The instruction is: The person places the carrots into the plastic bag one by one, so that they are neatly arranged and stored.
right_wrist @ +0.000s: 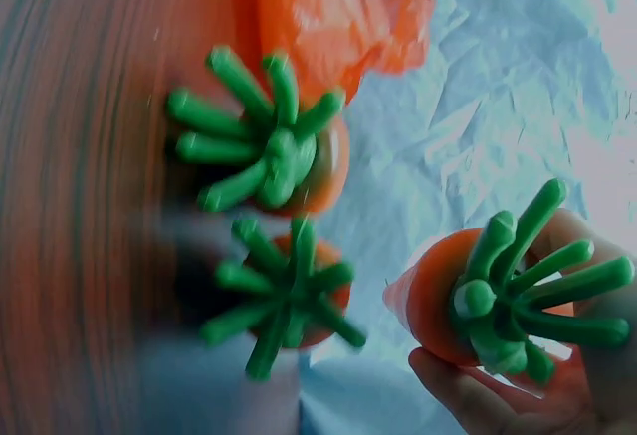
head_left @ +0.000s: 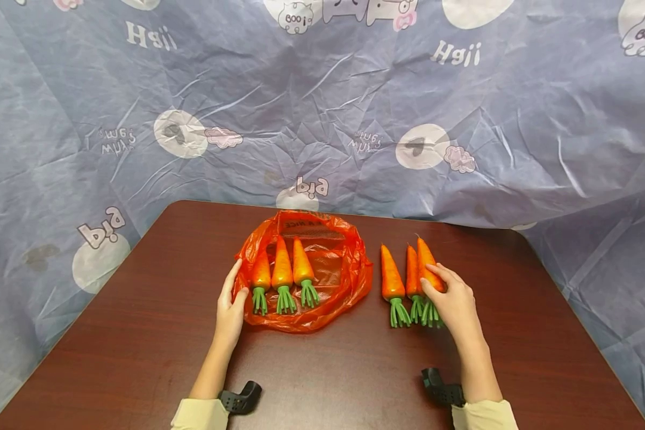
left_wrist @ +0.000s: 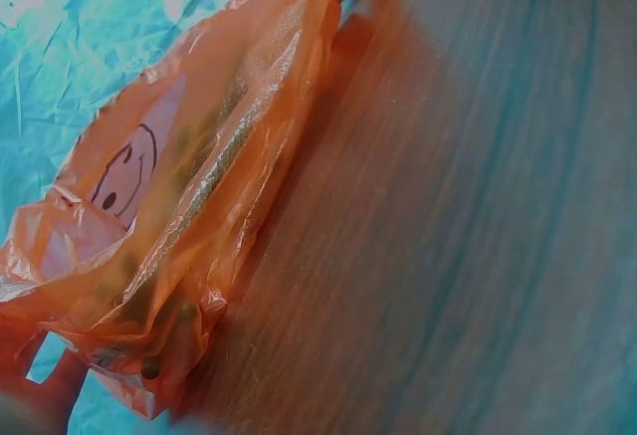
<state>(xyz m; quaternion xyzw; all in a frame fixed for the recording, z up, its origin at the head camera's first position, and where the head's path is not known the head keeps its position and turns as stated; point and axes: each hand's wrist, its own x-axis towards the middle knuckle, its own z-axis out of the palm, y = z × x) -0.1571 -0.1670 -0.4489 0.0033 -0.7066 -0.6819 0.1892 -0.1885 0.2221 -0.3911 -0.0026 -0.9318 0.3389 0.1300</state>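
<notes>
So there's a big bluish printed cloth (head_left: 322, 95) hanging behind everything, and in front of it a dark reddish-brown table (head_left: 333, 370). Sitting a bit left of the middle, close to the table's far edge, is a crinkly orange bag (head_left: 330, 269) with its mouth spread open.

The left hand (head_left: 231, 301) has the bag's left rim between thumb and fingers. The right hand (head_left: 454, 298) is over toward the table's right edge, thumb and fingers wrapped around the rightmost carrot (head_left: 426, 254), which looks raised off the tabletop in the right wrist view.

Key bit of geometry imo: the bag is straight off to the left of that held carrot, with the left loose carrot (head_left: 391, 275) and the middle loose carrot (head_left: 412, 272) in between. The right hand is way nearer those two. The held one's long axis runs toward the far edge, tip leaning slightly left. Three bagged carrots (head_left: 282, 266) point roughly the same way, their green tops (head_left: 286, 301) toward the near edge.
</notes>
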